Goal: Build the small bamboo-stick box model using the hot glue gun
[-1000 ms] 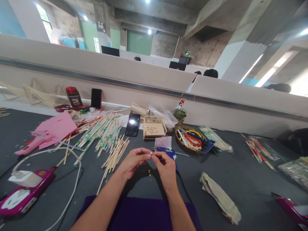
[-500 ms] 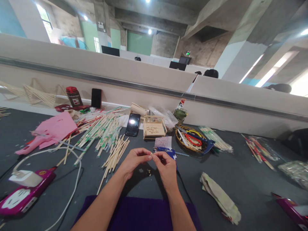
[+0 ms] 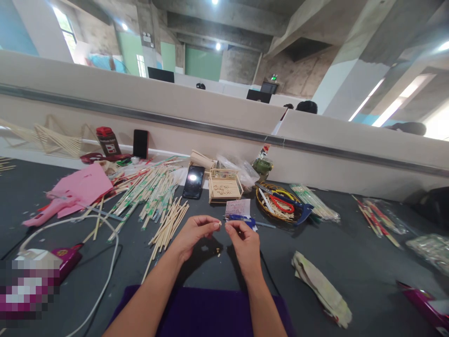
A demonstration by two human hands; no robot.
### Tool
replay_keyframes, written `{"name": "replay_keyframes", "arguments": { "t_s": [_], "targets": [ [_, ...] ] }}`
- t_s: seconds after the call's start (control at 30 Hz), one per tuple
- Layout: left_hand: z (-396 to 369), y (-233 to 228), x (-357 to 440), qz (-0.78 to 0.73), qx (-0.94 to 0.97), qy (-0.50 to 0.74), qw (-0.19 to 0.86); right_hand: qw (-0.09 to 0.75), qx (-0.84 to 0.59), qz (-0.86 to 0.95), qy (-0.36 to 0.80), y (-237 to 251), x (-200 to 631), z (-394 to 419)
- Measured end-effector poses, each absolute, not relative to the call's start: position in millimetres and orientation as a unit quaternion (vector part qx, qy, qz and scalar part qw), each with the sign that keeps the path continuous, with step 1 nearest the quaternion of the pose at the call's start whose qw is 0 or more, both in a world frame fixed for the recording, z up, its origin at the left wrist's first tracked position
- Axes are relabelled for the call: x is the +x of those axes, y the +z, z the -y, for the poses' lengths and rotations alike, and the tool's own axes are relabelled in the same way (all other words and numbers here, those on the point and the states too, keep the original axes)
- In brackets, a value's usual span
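Observation:
My left hand (image 3: pixel 196 236) is closed in a pinch on a small pale wooden piece (image 3: pixel 220 223) at its fingertips. My right hand (image 3: pixel 245 245), just to the right with a narrow gap between, has thumb and forefinger pressed together; whether anything tiny sits in them is too small to tell. Below the fingers, a few wooden bits (image 3: pixel 218 252) lie on the dark table. Right behind my right hand is a blue tool (image 3: pixel 242 219), partly hidden, that looks like a glue gun, next to a printed paper card (image 3: pixel 238 207).
Bare sticks (image 3: pixel 170 224) and wrapped chopsticks (image 3: pixel 150 185) lie left. Farther back stand a phone (image 3: pixel 193 182) and a small wooden stick-built tray (image 3: pixel 224 189). A basket of tools (image 3: pixel 280 203) and a glove (image 3: pixel 321 288) are right. A white cable (image 3: pixel 114 252) loops at left.
My hands have moved slightly apart; the fingertips that met before now have a gap. The small wooden piece stays with my left hand.

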State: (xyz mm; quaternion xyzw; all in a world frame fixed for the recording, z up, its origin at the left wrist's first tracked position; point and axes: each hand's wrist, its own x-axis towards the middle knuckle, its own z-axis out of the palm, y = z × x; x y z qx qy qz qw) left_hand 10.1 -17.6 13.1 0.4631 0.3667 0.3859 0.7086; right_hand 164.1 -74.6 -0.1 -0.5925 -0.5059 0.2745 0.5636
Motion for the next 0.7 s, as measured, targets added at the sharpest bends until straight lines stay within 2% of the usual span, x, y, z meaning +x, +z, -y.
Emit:
{"name": "replay_keyframes", "arguments": {
  "t_s": [0.13,0.27,0.4,0.47,0.6,0.7],
  "targets": [
    [12.5,8.7,6.4,-0.361,0.412,0.399,0.735,0.529,-0.679,0.476,0.181,-4.8,188.9,75.3],
    [6.6,4.3,0.9,-0.353,0.351,0.42,0.759,0.379,-0.798,0.462,0.076,-15.2,212.6,77.9],
    [3.4,2.2,-2.8,-0.352,0.32,0.434,0.765,0.22,-0.849,0.478,0.043,-27.7,220.5,79.8],
    [2.9,1.8,-3.6,-0.349,0.311,0.437,0.768,0.169,-0.855,0.489,0.038,-31.3,220.8,80.2],
    [3.3,1.9,-3.4,-0.35,0.307,0.439,0.769,0.132,-0.853,0.504,0.036,-32.4,220.0,79.8],
    [3.7,2.6,-2.9,-0.352,0.311,0.441,0.765,0.152,-0.856,0.493,0.031,-32.1,219.9,78.6]
  ]
}}
